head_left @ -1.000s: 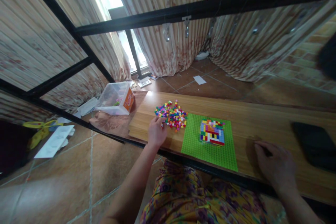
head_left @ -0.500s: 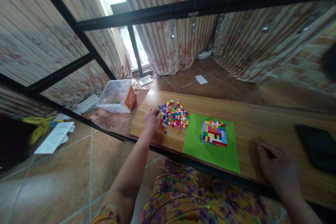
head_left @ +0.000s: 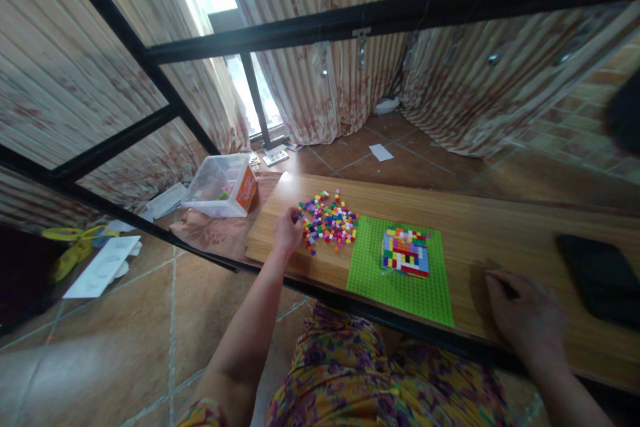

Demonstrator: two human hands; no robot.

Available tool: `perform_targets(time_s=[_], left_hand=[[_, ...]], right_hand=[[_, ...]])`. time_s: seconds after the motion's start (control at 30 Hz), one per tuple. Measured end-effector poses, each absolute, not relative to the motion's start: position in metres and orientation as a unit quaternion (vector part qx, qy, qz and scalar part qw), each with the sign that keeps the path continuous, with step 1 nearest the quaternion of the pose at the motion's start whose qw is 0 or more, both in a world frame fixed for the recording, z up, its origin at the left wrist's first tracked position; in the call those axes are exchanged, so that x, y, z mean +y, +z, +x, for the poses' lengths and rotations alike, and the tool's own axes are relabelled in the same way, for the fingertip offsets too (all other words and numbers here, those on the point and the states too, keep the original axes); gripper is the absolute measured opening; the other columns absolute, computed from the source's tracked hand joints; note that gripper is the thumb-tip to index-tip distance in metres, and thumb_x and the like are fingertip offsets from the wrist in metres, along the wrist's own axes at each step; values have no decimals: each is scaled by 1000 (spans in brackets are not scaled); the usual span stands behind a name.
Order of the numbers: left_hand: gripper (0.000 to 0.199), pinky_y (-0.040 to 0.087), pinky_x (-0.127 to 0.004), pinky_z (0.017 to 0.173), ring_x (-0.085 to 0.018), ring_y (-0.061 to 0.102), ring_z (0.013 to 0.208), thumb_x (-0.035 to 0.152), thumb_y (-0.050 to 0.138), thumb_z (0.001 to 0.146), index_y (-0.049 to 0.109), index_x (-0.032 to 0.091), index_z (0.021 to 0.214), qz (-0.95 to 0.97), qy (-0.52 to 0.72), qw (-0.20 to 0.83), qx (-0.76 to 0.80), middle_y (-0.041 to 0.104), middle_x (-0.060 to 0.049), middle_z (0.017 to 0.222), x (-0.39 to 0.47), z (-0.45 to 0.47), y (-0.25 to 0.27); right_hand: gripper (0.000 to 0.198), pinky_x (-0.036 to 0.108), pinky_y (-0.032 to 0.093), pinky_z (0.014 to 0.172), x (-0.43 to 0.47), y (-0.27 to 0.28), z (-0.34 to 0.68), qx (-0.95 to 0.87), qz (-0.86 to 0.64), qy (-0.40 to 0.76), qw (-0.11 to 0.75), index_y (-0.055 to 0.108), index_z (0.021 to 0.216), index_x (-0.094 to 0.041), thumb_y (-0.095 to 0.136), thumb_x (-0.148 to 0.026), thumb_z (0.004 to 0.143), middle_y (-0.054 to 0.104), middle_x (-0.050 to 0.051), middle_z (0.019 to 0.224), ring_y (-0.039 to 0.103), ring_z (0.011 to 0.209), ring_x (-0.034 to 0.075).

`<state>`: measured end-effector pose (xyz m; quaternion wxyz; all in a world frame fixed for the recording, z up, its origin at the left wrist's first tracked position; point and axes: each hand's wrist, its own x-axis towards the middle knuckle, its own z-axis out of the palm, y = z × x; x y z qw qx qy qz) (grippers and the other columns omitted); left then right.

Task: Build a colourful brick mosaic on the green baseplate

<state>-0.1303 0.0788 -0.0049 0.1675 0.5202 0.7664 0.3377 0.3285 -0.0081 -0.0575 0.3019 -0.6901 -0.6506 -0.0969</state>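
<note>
My left hand point(head_left: 289, 231) is at the left edge of a pile of small coloured building bricks point(head_left: 333, 219), its fingers pinched together. Whatever is between the fingertips is too small to make out. To the right of the pile lies a green baseplate point(head_left: 367, 267), bearing a low block built of multicoloured bricks point(head_left: 406, 253). My right hand point(head_left: 525, 310) rests loosely closed on the wooden table point(head_left: 465, 227), apart from the baseplate on its right side. No brick shows in it.
A dark flat object, perhaps a phone point(head_left: 597, 279), lies at the table's right. Beyond the table's left end stands a clear plastic box point(head_left: 213, 187) with an orange label. A black metal frame point(head_left: 300, 30) crosses in front of the curtains. Papers point(head_left: 105, 267) lie on the tiled floor.
The view has shifted slightly. My left hand stays pinched at the edge of the pile, and my right hand stays resting on the table.
</note>
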Motion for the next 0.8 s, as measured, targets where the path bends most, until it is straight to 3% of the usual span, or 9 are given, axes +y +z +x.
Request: perform_targets(time_s=[0.13,0.23,0.43,0.8], left_hand=[[20,50,-28,79,-17,66,82,17,61,81,70,18,99,492,444,223,715,72,-5,89,75,-130,-6],[18,51,-27,77,-15,66,78,25,68,76,69,16,91,440,532,332,642,71,-3,83,70,-126,-1],[41,54,-30,76,-14,68,75,41,85,62,60,16,82,361,579,507,527,70,-1,78,53,-109,20],[29,58,-30,74,-13,66,69,30,80,64,60,15,78,378,552,561,487,70,0,73,35,-61,16]], right_hand=[[39,40,49,85,-8,-56,326,-651,-692,-89,298,69,83,-18,42,-47,89,73,12,90,66,87,27],[38,39,48,85,-8,-55,325,-641,-698,-88,306,69,82,-19,44,-47,88,73,12,90,66,87,26],[38,39,48,84,-8,-55,324,-644,-691,-92,316,69,82,-18,44,-46,88,73,12,89,65,85,26],[29,40,48,83,-8,-56,324,-646,-682,-88,330,69,83,-19,50,-40,88,72,10,89,65,85,25]])
